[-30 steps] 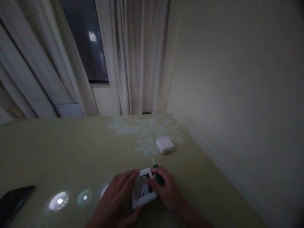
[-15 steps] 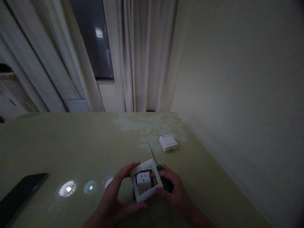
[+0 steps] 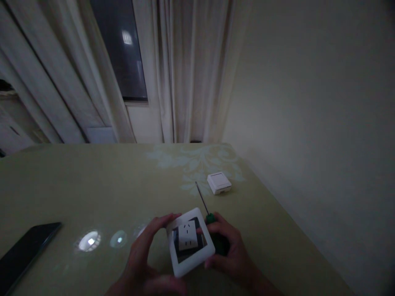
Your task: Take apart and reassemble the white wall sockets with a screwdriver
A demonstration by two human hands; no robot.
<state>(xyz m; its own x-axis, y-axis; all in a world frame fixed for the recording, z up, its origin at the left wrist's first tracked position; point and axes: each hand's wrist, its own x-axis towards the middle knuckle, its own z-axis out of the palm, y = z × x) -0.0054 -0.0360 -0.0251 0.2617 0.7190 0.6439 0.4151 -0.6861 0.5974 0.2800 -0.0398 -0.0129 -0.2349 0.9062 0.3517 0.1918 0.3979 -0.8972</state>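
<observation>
Head camera, looking down at both hands near the front of the table: the left hand (image 3: 143, 257) is curled round the left side of a white socket plate (image 3: 188, 240), fingertips on its upper corner and thumb under its lower edge. The right hand (image 3: 230, 253) is closed on the green handle of a screwdriver (image 3: 211, 218) (its thin shaft points away past the knuckles), with its fingertips also pressing the plate's right edge. The plate is tilted up toward the camera, held between the two hands over the yellow-green table (image 3: 123, 185). Beyond the screwdriver tip a small white switch (image 3: 219, 182) lies on a pale leaf pattern. A dark phone (image 3: 26, 250) lies well off to the left, with round light reflections (image 3: 89, 240) between it and the hands. Pale curtains (image 3: 188, 70) flank a dark window (image 3: 119, 49).
</observation>
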